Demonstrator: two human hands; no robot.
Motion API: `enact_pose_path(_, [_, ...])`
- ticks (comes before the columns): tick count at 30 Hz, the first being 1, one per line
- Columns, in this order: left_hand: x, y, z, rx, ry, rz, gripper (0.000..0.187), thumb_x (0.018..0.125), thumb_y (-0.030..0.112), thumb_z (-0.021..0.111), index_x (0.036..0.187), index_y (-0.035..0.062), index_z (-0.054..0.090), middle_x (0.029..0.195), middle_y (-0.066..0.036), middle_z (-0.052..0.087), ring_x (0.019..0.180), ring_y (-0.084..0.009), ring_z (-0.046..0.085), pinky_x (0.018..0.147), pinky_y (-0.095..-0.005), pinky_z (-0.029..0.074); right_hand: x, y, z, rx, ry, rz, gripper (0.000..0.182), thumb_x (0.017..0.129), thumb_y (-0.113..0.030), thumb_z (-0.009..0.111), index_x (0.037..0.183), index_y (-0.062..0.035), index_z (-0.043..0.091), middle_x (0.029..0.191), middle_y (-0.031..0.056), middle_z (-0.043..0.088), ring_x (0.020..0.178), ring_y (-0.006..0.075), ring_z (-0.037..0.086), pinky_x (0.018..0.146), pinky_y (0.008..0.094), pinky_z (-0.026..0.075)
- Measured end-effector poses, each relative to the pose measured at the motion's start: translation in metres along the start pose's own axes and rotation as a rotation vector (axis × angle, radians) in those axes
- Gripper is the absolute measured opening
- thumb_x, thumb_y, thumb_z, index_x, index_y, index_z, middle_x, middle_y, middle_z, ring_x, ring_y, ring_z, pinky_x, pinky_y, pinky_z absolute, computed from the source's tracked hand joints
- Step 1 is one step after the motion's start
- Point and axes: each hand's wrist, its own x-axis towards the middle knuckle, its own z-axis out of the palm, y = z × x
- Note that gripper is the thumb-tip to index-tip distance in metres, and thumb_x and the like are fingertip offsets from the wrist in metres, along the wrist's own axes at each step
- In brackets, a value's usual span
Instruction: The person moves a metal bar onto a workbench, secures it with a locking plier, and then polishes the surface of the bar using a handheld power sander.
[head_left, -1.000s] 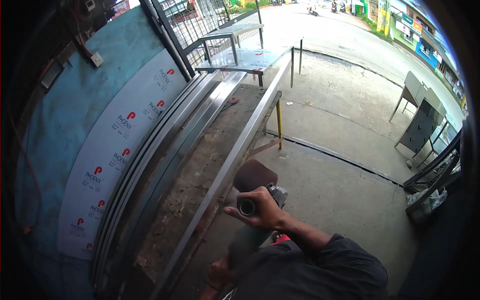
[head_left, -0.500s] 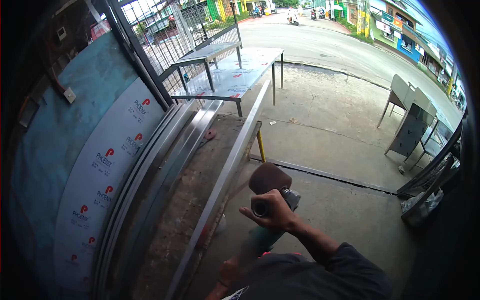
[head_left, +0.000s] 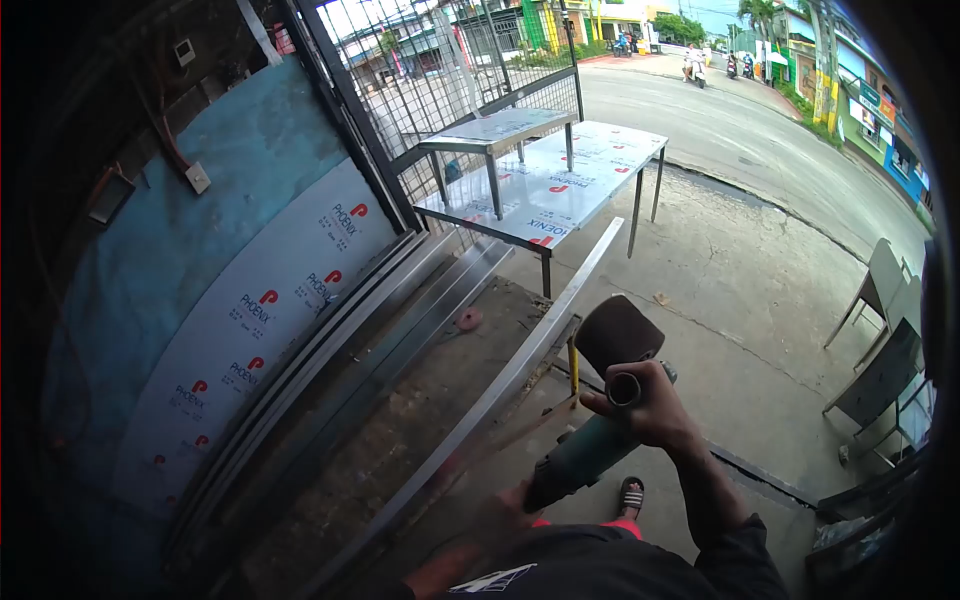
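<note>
A green-bodied drum sander (head_left: pixel 590 455) with a dark brown abrasive drum (head_left: pixel 618 335) is held in front of my body. My right hand (head_left: pixel 660 405) is closed round the front handle, just behind the drum. At the rear of the tool my left hand (head_left: pixel 508 512) is wrapped round the body, its fingers blurred and partly hidden. Left of the sander, a long square metal tube (head_left: pixel 480 425) runs along the edge of a worn workbench (head_left: pixel 400 400). The drum appears apart from the tube, to its right.
More metal lengths (head_left: pixel 370 340) lie along the bench's left side. A film-covered sheet (head_left: pixel 240 330) leans on the blue wall (head_left: pixel 200 220). Beyond stands a metal table (head_left: pixel 600 165) with a raised shelf (head_left: pixel 500 128). Metal pieces with legs (head_left: pixel 880 375) stand at right, near the road.
The view has swung left, so the surroundings appear further right. The sander is lifted and angled differently, its green body now more visible. Both hands keep their hold.
</note>
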Motion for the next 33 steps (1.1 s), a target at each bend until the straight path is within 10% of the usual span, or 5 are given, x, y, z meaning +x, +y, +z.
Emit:
enact_pose_path(4, [0.034, 0.05, 0.046, -0.239, -0.03, -0.049, 0.06, 0.075, 0.042, 0.078, 0.119, 0.0069, 0.059, 0.086, -0.022, 0.068, 0.083, -0.0395, 0.068, 0.069, -0.047, 0.055, 0.019, 0.087, -0.033, 0.008, 0.045, 0.045, 0.035, 0.082, -0.024, 0.075, 0.067, 0.0053, 0.062, 0.054, 0.0068, 0.055, 0.052, 0.0086, 0.047, 0.05, 0.0314, 0.041])
enact_pose_path(9, [0.042, 0.075, 0.083, 0.186, -0.178, -0.322, 0.072, 0.076, 0.059, 0.07, 0.127, 0.0098, 0.055, 0.089, -0.023, 0.068, 0.086, -0.0416, 0.068, 0.073, -0.0487, 0.056, 0.04, 0.135, -0.066, 0.11, -0.034, 0.152, 0.03, 0.081, -0.021, 0.073, 0.073, 0.0067, 0.065, 0.056, 0.0113, 0.058, 0.054, 0.0102, 0.051, 0.054, 0.0333, 0.045])
enact_pose_path(20, [0.096, 0.042, 0.106, 0.414, -0.148, -0.671, 0.072, 0.069, 0.059, 0.074, 0.122, 0.0124, 0.057, 0.08, -0.023, 0.067, 0.075, -0.0423, 0.068, 0.066, -0.0529, 0.056, 0.14, 0.188, -0.074, 0.296, -0.203, -0.024, 0.027, 0.081, -0.021, 0.074, 0.071, 0.0027, 0.063, 0.057, 0.009, 0.056, 0.055, 0.0115, 0.051, 0.055, 0.0317, 0.043])
enact_pose_path(25, [0.148, 0.028, 0.107, 0.391, -0.046, -0.687, 0.075, 0.067, 0.059, 0.074, 0.122, 0.011, 0.057, 0.075, -0.023, 0.066, 0.071, -0.042, 0.068, 0.064, -0.0526, 0.056, 0.198, 0.194, -0.091, 0.218, -0.357, -0.009, 0.024, 0.078, -0.019, 0.072, 0.088, 0.0028, 0.071, 0.075, 0.0198, 0.068, 0.072, 0.03, 0.07, 0.068, 0.0354, 0.053])
enact_pose_path(33, [0.187, 0.02, 0.112, 0.469, 0.038, -0.732, 0.077, 0.066, 0.058, 0.076, 0.123, 0.01, 0.057, 0.067, -0.023, 0.065, 0.065, -0.042, 0.067, 0.061, -0.0528, 0.056, 0.266, 0.222, -0.108, 0.246, -0.403, -0.236, 0.021, 0.081, -0.02, 0.073, 0.076, 0.0009, 0.069, 0.062, 0.014, 0.064, 0.056, 0.023, 0.064, 0.057, 0.033, 0.049])
